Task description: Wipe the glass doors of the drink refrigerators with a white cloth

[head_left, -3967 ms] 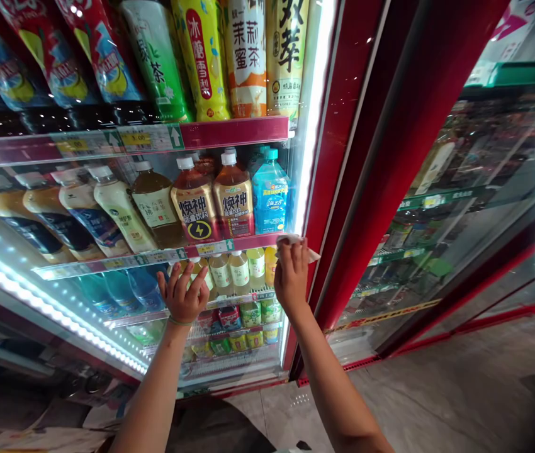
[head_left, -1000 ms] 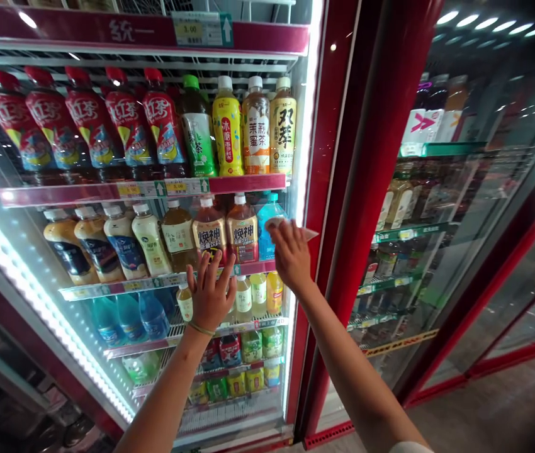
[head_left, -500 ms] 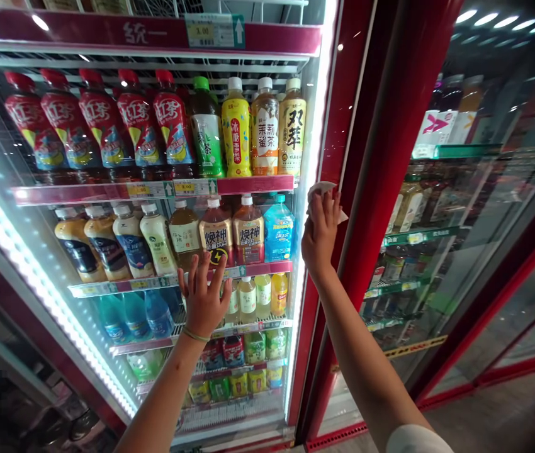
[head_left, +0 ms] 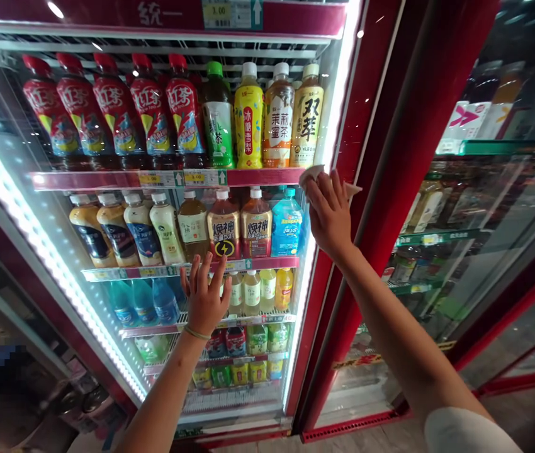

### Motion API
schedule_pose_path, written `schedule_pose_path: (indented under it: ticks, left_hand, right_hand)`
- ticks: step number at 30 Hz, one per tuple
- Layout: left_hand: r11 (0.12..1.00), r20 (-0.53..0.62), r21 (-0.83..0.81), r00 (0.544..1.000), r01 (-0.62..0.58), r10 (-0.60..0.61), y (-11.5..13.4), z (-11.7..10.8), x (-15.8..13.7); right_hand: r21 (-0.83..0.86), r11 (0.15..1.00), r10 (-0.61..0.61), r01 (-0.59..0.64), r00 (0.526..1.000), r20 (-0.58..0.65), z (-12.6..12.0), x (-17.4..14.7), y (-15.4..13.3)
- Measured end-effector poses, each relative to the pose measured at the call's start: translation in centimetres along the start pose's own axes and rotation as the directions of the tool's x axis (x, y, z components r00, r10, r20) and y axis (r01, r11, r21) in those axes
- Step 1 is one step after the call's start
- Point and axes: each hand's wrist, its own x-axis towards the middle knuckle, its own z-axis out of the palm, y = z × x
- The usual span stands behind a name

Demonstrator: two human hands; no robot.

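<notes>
My right hand [head_left: 328, 214] presses a whitish cloth or tissue [head_left: 312, 174] against the glass door, near the lit right edge of a drinks fridge. Part of the cloth pokes out on both sides of my fingers; the rest is hidden under them. Lower and to the left, my left hand [head_left: 206, 299] is spread flat on the glass with nothing in it. Behind its fingers, on the far side of the glass, stands a brown energy drink bottle [head_left: 223, 223]. A beige bottle [head_left: 308, 116] stands inside, just above my right hand.
Red-capped tea bottles [head_left: 147, 113] line an upper shelf, and several lower shelves hold more drinks. A red door frame [head_left: 381, 220] runs down the right side, beside a second glass-fronted fridge [head_left: 475, 233]. Dark clutter [head_left: 78, 402] sits at the lower left.
My right hand has slid the cloth leftward on the glass, toward the beige bottle's base. My left hand stays in nearly the same place. The view has shifted slightly.
</notes>
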Motion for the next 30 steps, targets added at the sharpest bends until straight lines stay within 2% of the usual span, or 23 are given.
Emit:
schedule_pose_path:
  ticks: [2, 3, 4, 6, 7, 8, 10, 11, 12, 14, 15, 17, 19, 21, 22, 24, 25, 27, 29, 30]
  left_hand:
    - [1.0, -0.002, -0.017, 1.0, -0.003, 0.003, 0.3, 0.4, -0.1]
    - [1.0, -0.003, -0.029, 1.0, -0.007, 0.007, 0.5, 0.6, -0.2]
    - [0.999, -0.001, -0.041, 1.0, -0.013, 0.013, 0.8, 0.9, -0.3]
    - [0.998, 0.007, -0.067, 1.0, -0.02, 0.021, 1.5, 1.5, -0.6]
    - [0.996, 0.015, -0.082, 1.0, -0.022, 0.023, 1.9, 1.7, -0.8]
    - [0.995, 0.025, -0.099, 0.999, -0.023, 0.026, 2.3, 2.0, -1.0]
    - [0.991, 0.049, -0.127, 0.998, -0.031, 0.037, 3.3, 2.5, -1.2]
    - [0.99, 0.054, -0.134, 0.997, -0.039, 0.046, 3.7, 2.7, -1.2]
    - [0.99, 0.054, -0.135, 0.997, -0.048, 0.056, 4.1, 2.8, -1.1]
    - [0.99, 0.039, -0.122, 0.997, -0.065, 0.071, 4.7, 3.1, -0.8]
    - [0.991, 0.026, -0.111, 0.997, -0.072, 0.075, 4.9, 3.3, -0.5]
    - [0.993, 0.005, -0.085, 0.996, -0.085, 0.086, 5.2, 3.5, 0.1]
    - [0.994, -0.013, -0.06, 0.995, -0.095, 0.094, 5.3, 3.6, 0.6]
    - [0.995, -0.023, -0.042, 0.996, -0.091, 0.09, 5.2, 3.6, 0.8]
    - [0.996, -0.02, -0.035, 0.996, -0.083, 0.083, 5.1, 3.6, 0.8]
    - [0.997, -0.005, -0.027, 0.998, -0.067, 0.066, 4.8, 3.5, 0.6]
    - [0.998, 0.007, -0.025, 0.998, -0.061, 0.061, 4.6, 3.4, 0.4]
    - [0.998, 0.023, -0.028, 0.998, -0.054, 0.055, 4.2, 3.2, -0.1]
    - [0.998, 0.029, -0.035, 0.998, -0.053, 0.054, 3.9, 3.0, -0.5]
    - [0.998, 0.035, -0.037, 0.998, -0.054, 0.055, 3.8, 2.9, -0.7]
  right_hand:
    - [0.009, 0.995, -0.095, 0.095, 0.992, 0.083, 0.1, 0.4, -0.3]
    - [0.039, 0.982, -0.189, 0.185, 0.97, 0.151, 0.4, -1.0, -0.9]
    - [0.086, 0.956, -0.294, 0.281, 0.928, 0.229, 0.7, -3.3, -1.7]
    - [0.207, 0.871, -0.492, 0.446, 0.796, 0.353, 1.4, -9.9, -3.4]
    - [0.253, 0.836, -0.549, 0.488, 0.746, 0.377, 1.6, -13.4, -4.0]
    - [0.289, 0.798, -0.602, 0.528, 0.716, 0.354, 1.7, -16.6, -4.5]
    - [0.329, 0.748, -0.661, 0.577, 0.691, 0.292, 1.5, -20.9, -4.8]
    - [0.336, 0.735, -0.674, 0.589, 0.69, 0.263, 1.3, -21.5, -4.5]
    - [0.337, 0.73, -0.677, 0.594, 0.693, 0.247, 0.9, -21.0, -3.9]
    - [0.317, 0.748, -0.657, 0.582, 0.714, 0.241, 0.1, -16.9, -1.9]
    - [0.295, 0.767, -0.637, 0.57, 0.734, 0.237, -0.5, -13.6, -0.8]
    - [0.226, 0.834, -0.548, 0.504, 0.803, 0.233, -1.8, -5.8, 1.5]
    - [0.12, 0.919, -0.393, 0.375, 0.891, 0.228, -3.0, 1.2, 3.0]
    - [0.085, 0.967, -0.255, 0.241, 0.93, 0.265, -3.6, 4.9, 3.3]
    - [0.091, 0.974, -0.224, 0.206, 0.93, 0.293, -3.5, 5.0, 3.1]
    - [0.152, 0.957, -0.285, 0.247, 0.896, 0.341, -2.5, 1.7, 1.7]
    - [0.202, 0.928, -0.367, 0.312, 0.861, 0.352, -1.8, -1.4, 0.7]
    - [0.311, 0.818, -0.567, 0.484, 0.771, 0.29, -0.3, -8.8, -1.6]
    - [0.35, 0.785, -0.603, 0.511, 0.759, 0.244, 0.7, -15.5, -3.9]
    - [0.32, 0.828, -0.544, 0.461, 0.798, 0.26, 0.9, -17.8, -4.7]
